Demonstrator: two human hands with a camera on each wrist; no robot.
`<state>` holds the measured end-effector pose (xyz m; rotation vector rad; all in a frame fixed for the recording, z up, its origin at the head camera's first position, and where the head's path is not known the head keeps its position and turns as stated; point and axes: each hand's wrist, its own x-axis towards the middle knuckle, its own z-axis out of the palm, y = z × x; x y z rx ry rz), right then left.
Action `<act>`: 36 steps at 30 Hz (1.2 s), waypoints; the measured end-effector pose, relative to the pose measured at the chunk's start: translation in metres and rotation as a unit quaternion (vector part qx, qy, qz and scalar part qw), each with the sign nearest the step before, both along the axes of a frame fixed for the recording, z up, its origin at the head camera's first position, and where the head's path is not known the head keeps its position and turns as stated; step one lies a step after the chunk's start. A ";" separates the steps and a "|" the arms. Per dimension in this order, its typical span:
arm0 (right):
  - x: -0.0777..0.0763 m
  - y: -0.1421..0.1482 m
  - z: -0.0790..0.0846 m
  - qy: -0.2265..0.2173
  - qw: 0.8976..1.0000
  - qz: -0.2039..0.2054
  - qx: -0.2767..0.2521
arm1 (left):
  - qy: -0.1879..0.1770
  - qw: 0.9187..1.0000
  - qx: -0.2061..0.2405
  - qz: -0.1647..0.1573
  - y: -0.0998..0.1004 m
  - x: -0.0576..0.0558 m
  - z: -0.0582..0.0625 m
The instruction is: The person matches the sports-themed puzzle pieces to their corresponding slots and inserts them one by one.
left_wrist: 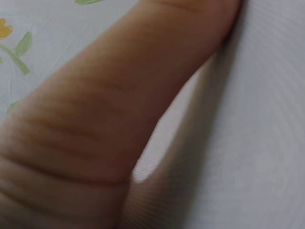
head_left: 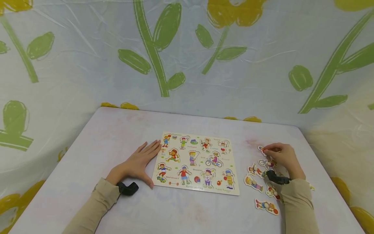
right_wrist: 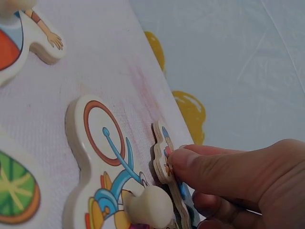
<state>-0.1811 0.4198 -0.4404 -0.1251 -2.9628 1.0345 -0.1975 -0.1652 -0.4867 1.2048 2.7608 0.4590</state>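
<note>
A flat puzzle board (head_left: 196,164) printed with sports figures lies on the table. My left hand (head_left: 137,165) rests spread at its left edge, fingertips on the upper side and thumb by the near corner; the left wrist view shows mostly a blurred finger. To the right of the board, my right hand (head_left: 284,158) pinches a small wooden puzzle piece (right_wrist: 163,152) between thumb and fingers, its thin edge facing the wrist camera. Beside it lies the bicycle piece (right_wrist: 102,138) with a round pale knob (right_wrist: 151,206). My hand hides much of the pinched piece.
More loose pieces lie right of the board: a figure with a ball (head_left: 266,206), a purple-trousered figure (head_left: 253,183) and several others partly under my right wrist. Flower-patterned cloth (head_left: 187,65) hangs behind the table (head_left: 175,214).
</note>
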 end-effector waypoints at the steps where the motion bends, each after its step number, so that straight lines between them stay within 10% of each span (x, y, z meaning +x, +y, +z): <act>1: 0.000 0.000 0.000 0.000 1.000 0.000 0.002 | 0.000 1.000 0.000 0.001 0.000 0.000 0.000; 36: -0.010 -0.040 0.013 0.055 0.998 0.030 0.025 | -0.003 1.000 -0.001 0.002 -0.002 -0.001 -0.002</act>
